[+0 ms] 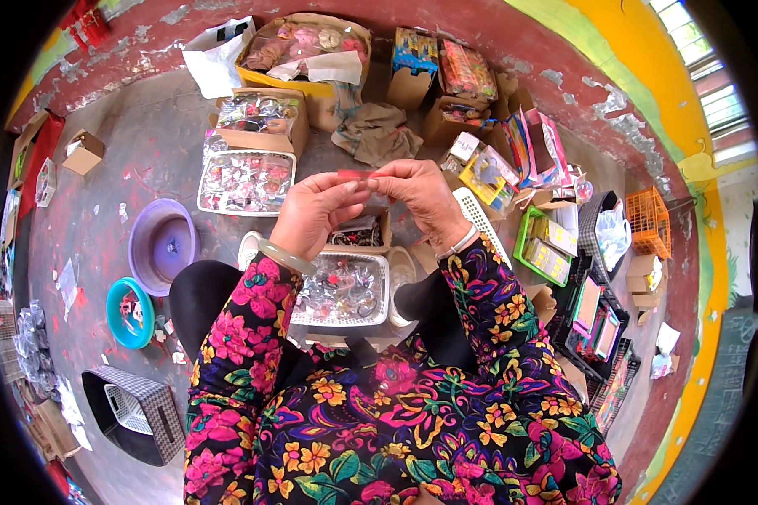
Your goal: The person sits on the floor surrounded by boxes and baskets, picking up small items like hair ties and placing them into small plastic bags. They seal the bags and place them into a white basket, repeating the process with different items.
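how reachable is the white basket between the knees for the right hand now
Probably yes: the white basket is open-topped and mostly uncovered, though the right hand is busy with a small red piece.

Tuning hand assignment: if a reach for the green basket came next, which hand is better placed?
Likely the right hand: it's nearer the green basket, which stands on that side. The left hand is farther off. Both are at the small red piece, though.

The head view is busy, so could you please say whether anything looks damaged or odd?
The wall looks damaged: its red paint is missing in pale patches. Scraps lie loose on the floor, outside the teal basin.
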The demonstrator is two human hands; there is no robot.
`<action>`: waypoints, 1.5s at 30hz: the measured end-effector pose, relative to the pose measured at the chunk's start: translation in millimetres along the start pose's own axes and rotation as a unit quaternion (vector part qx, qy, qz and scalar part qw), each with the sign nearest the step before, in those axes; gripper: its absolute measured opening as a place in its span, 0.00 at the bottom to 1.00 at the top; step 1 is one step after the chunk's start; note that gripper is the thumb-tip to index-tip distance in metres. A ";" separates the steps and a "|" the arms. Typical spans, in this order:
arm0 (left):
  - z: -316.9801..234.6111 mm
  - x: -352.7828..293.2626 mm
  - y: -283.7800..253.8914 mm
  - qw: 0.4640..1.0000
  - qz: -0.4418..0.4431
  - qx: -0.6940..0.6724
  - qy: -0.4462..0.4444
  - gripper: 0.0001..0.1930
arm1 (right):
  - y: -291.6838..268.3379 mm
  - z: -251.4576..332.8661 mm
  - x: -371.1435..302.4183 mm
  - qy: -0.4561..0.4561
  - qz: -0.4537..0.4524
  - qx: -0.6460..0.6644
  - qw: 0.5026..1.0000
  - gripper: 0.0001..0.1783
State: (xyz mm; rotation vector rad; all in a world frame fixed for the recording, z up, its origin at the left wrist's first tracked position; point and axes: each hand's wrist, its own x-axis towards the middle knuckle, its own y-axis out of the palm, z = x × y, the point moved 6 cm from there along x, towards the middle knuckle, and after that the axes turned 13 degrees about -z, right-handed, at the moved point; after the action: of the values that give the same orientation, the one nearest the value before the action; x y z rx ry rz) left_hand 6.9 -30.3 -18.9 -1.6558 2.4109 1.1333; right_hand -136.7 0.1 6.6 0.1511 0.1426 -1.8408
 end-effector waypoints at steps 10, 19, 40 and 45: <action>3.5 0.2 -4.2 0.995 -0.026 0.094 0.011 0.08 | 0.9 10.0 4.0 -0.097 0.016 -0.077 0.992 0.08; 8.5 1.9 -5.8 0.995 -0.027 0.098 0.004 0.07 | 1.5 2.2 4.2 -0.072 0.039 -0.083 0.993 0.08; 11.7 2.2 -2.4 0.994 0.000 0.104 -0.015 0.08 | 4.7 -3.5 5.7 -0.028 0.045 -0.057 0.997 0.12; 9.2 -0.6 -1.8 0.993 0.009 0.113 -0.015 0.08 | 3.4 -1.7 6.7 -0.038 0.072 -0.074 0.994 0.09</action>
State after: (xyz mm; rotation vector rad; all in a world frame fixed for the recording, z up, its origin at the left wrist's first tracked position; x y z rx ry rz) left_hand 5.2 -25.0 -26.4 -1.5393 2.4347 0.8412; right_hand -135.3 -6.9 3.6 -0.0124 0.2095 -1.6821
